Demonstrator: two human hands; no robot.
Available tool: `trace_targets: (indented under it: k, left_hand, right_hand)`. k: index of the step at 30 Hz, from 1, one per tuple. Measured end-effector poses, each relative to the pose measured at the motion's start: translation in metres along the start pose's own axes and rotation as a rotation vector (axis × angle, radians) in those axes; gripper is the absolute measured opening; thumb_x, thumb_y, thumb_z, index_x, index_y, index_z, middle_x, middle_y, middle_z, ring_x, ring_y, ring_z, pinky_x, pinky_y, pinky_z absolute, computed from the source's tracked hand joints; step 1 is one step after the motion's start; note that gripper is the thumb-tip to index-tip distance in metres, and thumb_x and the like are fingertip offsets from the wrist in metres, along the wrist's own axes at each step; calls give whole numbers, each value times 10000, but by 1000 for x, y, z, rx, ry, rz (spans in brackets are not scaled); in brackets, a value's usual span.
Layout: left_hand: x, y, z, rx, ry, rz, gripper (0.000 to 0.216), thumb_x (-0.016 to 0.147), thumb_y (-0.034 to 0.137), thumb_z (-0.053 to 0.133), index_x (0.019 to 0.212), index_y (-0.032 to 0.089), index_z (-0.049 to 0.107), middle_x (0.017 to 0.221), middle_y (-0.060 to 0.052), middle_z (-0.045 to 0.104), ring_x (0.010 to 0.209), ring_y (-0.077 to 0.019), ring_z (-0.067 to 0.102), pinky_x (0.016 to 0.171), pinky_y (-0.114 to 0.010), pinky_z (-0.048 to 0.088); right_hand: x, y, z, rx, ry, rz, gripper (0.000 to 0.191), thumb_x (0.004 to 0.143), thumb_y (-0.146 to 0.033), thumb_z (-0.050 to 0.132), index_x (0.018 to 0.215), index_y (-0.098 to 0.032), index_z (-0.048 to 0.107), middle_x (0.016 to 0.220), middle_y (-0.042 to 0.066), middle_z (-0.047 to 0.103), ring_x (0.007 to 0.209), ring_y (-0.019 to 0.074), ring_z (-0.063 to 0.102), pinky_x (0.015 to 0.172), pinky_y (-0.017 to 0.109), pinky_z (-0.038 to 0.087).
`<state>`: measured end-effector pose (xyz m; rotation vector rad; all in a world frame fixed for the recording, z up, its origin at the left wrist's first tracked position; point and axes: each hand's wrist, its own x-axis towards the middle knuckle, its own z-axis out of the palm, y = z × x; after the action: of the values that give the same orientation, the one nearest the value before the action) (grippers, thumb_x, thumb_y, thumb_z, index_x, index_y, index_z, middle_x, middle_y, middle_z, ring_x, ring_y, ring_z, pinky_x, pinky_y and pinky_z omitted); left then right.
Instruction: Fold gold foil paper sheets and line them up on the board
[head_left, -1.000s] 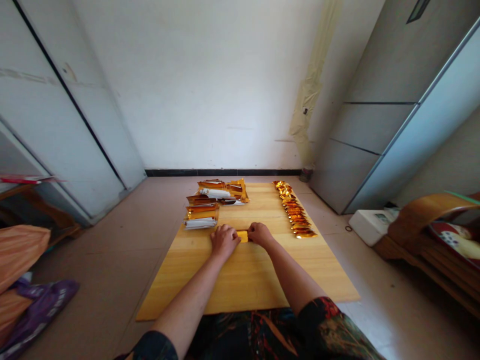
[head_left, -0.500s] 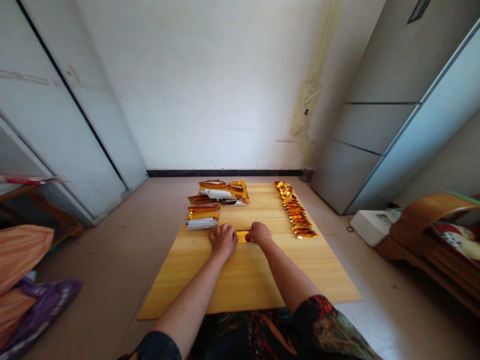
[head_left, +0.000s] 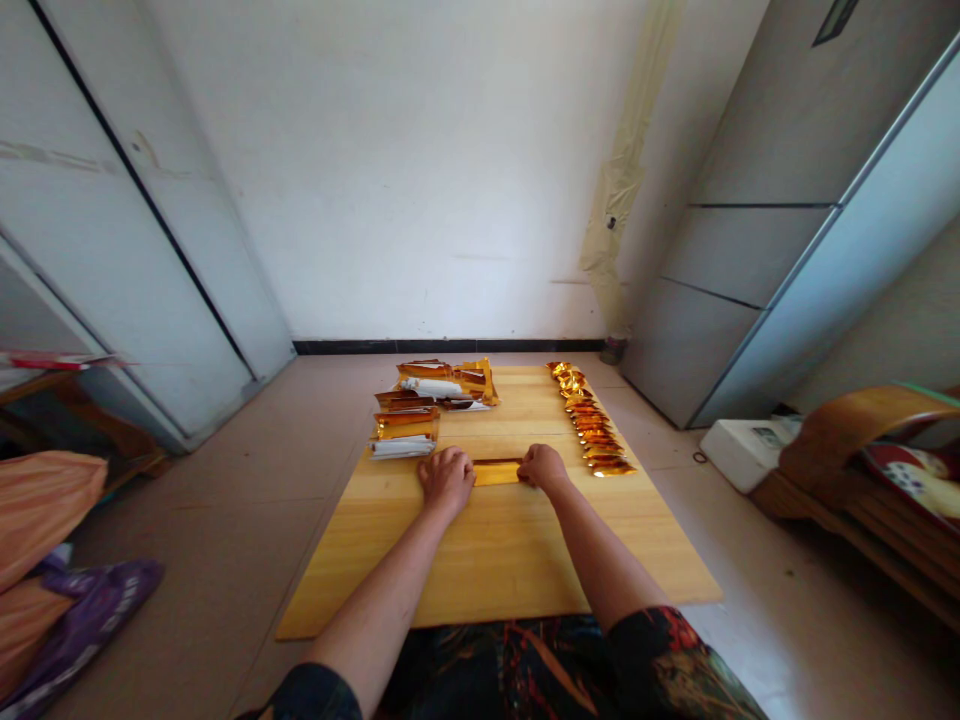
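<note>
A narrow strip of gold foil paper (head_left: pixel 496 472) lies on the wooden board (head_left: pixel 495 560) between my two hands. My left hand (head_left: pixel 445 480) is closed and presses on the strip's left end. My right hand (head_left: pixel 543 466) is closed at the strip's right end, fingers curled down on it. A row of several folded gold foil pieces (head_left: pixel 592 430) runs along the board's right side, just beyond my right hand. Stacks of gold and white foil sheets (head_left: pixel 420 410) sit at the board's far left, beyond my left hand.
The board lies on a tiled floor. A grey cabinet (head_left: pixel 750 290) stands at the right, with a white box (head_left: pixel 742 450) and a wooden chair (head_left: pixel 862 450) beside it. Orange and purple bags (head_left: pixel 52 560) lie at the left, below sliding doors (head_left: pixel 112 250).
My right hand has slid to the right along the gold strip, so more of the strip shows between my hands. My left hand has stayed in place.
</note>
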<state>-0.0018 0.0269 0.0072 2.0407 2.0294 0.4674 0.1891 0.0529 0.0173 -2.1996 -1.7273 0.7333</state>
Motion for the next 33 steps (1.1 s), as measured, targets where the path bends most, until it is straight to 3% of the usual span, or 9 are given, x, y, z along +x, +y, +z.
trace_targets:
  k: [5, 10, 14, 20, 25, 33]
  left_hand:
    - [-1, -2, 2, -12, 24, 28, 90, 800, 288, 513, 813, 254, 595, 1220, 5, 541, 1149, -221, 416, 990, -453, 249]
    - [-3, 0, 1, -9, 42, 35, 81, 804, 271, 510, 813, 251, 588, 1187, 0, 555, 1133, -217, 420, 986, -442, 255]
    - [-5, 0, 0, -4, 49, 50, 79, 807, 277, 513, 827, 247, 583, 1179, -6, 560, 1112, -221, 432, 975, -443, 268]
    - [-4, -2, 1, -12, 38, 49, 92, 812, 300, 505, 832, 251, 581, 1214, -5, 544, 1145, -226, 420, 984, -451, 260]
    - [-4, -3, 1, -13, 13, 57, 114, 787, 343, 522, 844, 259, 572, 1231, -5, 536, 1167, -230, 410, 1009, -463, 237]
    - [-2, -10, -3, -20, -69, 70, 176, 740, 363, 557, 894, 279, 574, 1334, 4, 472, 1261, -235, 354, 1054, -460, 197]
  right_hand:
    - [-8, 10, -7, 59, 121, -4, 85, 598, -117, 602, 655, -176, 624, 650, 28, 675, 617, 140, 604, 529, 185, 373]
    - [-23, 8, 8, 266, 274, -166, 106, 725, -234, 506, 710, -188, 601, 684, -9, 642, 655, 124, 568, 572, 176, 381]
    - [-34, -9, 27, 218, 182, -263, 105, 737, -262, 531, 754, -199, 613, 698, -20, 642, 650, 118, 566, 577, 181, 375]
    - [-41, -40, 25, -122, 51, -149, 138, 699, -230, 604, 821, -218, 668, 875, 57, 700, 805, 185, 634, 605, 226, 385]
    - [-35, -47, 15, -133, -48, -113, 190, 665, -262, 673, 852, -236, 682, 979, 58, 702, 901, 207, 645, 634, 232, 412]
    - [-34, -46, 13, -125, -64, -109, 209, 639, -274, 708, 844, -238, 686, 983, 53, 702, 913, 208, 645, 639, 227, 424]
